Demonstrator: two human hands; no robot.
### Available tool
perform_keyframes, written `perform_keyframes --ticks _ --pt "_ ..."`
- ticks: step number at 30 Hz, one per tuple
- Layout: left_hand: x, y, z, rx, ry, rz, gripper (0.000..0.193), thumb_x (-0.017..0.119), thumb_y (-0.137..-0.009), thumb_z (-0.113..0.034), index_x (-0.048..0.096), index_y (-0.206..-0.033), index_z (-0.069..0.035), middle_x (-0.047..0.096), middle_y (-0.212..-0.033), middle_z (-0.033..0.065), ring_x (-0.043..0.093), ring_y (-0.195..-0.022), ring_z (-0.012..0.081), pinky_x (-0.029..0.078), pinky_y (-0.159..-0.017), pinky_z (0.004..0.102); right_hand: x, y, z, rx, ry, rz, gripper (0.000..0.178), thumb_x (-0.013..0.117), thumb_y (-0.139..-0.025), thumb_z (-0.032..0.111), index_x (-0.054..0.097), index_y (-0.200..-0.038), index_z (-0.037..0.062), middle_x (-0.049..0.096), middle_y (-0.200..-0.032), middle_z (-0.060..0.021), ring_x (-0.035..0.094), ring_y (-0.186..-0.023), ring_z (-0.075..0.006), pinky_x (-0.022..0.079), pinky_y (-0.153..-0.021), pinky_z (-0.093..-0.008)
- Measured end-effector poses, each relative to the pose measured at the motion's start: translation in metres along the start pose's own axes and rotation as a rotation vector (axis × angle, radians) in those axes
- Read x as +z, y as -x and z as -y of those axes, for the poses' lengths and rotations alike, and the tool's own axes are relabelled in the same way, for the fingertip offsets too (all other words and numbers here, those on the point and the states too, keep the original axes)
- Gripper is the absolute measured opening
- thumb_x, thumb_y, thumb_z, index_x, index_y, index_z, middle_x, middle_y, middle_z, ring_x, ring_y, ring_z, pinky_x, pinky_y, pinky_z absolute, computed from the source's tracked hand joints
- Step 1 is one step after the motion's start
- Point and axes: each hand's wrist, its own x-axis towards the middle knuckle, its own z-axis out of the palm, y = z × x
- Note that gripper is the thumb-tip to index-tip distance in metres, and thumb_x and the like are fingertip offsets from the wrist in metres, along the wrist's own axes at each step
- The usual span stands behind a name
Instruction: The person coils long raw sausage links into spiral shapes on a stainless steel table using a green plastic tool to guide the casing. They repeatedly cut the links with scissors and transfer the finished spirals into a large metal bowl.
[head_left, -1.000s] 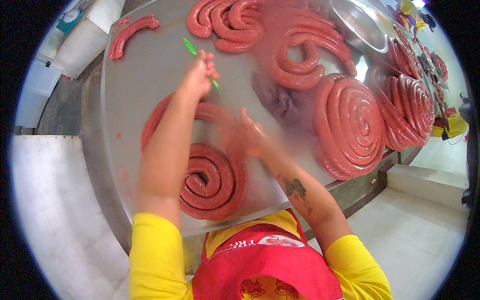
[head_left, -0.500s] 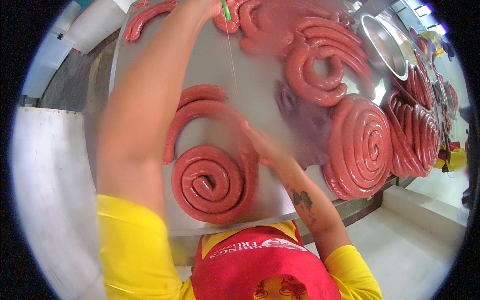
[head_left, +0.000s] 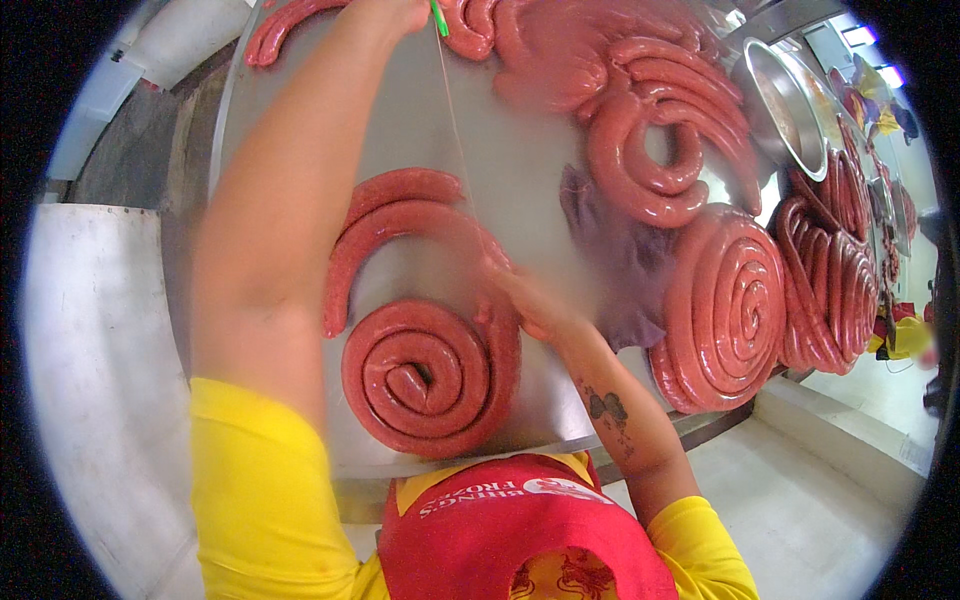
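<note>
My left hand (head_left: 402, 14) is at the top edge of the view, partly cut off, and closed round a small green plastic piece (head_left: 440, 18). From there a thin pale string (head_left: 452, 110) stretches taut down to my right hand (head_left: 535, 300). The fingertips of my right hand close on a long raw sausage (head_left: 400, 215) where the string meets it; blur hides their exact grip. That sausage curves in an arc on the metal table (head_left: 540, 400). Below the arc lies a flat spiral of sausage (head_left: 430, 375).
On the right are a large sausage spiral (head_left: 715, 310), looped sausage (head_left: 650, 180) and darker coils (head_left: 825, 285). A purple cloth-like piece (head_left: 620, 260) lies between them and my right hand. Beyond stands a steel bowl (head_left: 785, 110). More sausage (head_left: 290, 30) lies far left.
My left hand with the green piece has shifted slightly left and up, and the string slants with it. My right hand stays at the sausage.
</note>
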Motion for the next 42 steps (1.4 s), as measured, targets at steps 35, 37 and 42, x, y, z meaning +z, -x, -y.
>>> perform_keyframes --ticks 35,37,42 --pt "-0.052 0.351 0.082 0.308 -1.133 -0.19 0.038 0.044 -0.088 -0.011 0.054 -0.124 -0.015 0.058 -0.111 0.0162 0.052 -0.103 0.0349 0.036 -0.091 0.0452 0.056 0.022 0.003 -0.809 1.405 -0.696 0.04 0.049 -0.083 0.006 0.05 -0.124 0.0072 0.037 -0.131 -0.0304 0.036 -0.12 -0.0497 0.035 -0.098 -0.0508" --pt "-0.052 0.319 0.058 0.273 -1.391 0.054 0.037 0.052 -0.087 -0.015 0.056 -0.123 -0.018 0.06 -0.106 0.0166 0.053 -0.107 0.0321 0.039 -0.095 0.041 0.06 0.024 0.003 -0.913 1.386 -0.724 0.041 0.05 -0.083 0.005 0.05 -0.124 0.009 0.032 -0.136 -0.0297 0.032 -0.123 -0.05 0.034 -0.1 -0.0506" --pt "-0.05 0.269 0.042 0.247 -1.364 0.566 0.035 0.055 -0.085 -0.017 0.058 -0.12 -0.017 0.061 -0.111 0.0142 0.055 -0.106 0.0275 0.04 -0.094 0.0396 0.058 0.033 0.007 -1.008 1.427 -0.659 0.031 0.052 -0.086 0.011 0.058 -0.117 0.0095 0.031 -0.136 -0.0253 0.032 -0.122 -0.0469 0.032 -0.1 -0.0497"
